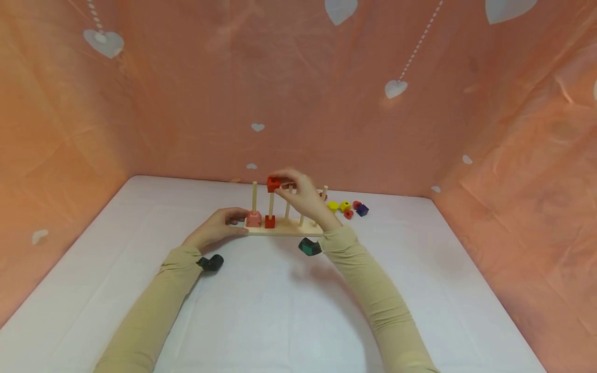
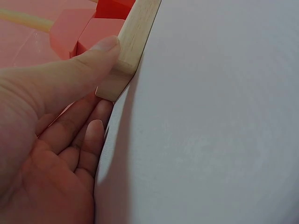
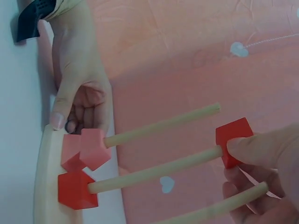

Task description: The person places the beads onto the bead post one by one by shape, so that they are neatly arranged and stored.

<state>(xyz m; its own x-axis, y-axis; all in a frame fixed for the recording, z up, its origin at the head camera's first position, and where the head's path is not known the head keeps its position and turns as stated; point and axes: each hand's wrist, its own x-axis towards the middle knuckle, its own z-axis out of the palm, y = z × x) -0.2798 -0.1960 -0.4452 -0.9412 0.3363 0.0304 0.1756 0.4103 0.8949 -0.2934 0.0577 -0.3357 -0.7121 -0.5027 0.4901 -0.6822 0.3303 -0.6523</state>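
Note:
A wooden peg stand (image 1: 284,232) with several upright pegs sits on the table. My left hand (image 1: 216,226) holds its left end, the thumb on the front edge and the fingers behind. Two pink blocks (image 3: 95,150) are stacked at the foot of the leftmost peg. One red cube (image 3: 76,190) lies at the bottom of the second peg. At the top of that same peg, my right hand (image 1: 303,196) pinches another red cube (image 3: 237,129) between thumb and fingers. The peg's tip is hidden in this cube. Farther right, the pegs are partly covered by the right hand.
Right of the stand lie loose blocks: yellow ones (image 1: 345,206), small red ones (image 1: 348,214) and a purple cube (image 1: 362,210). Dark wrist cameras (image 1: 310,246) are worn at both sleeves. A pink cloth wall (image 1: 298,103) with hearts rises behind the white table (image 1: 261,311).

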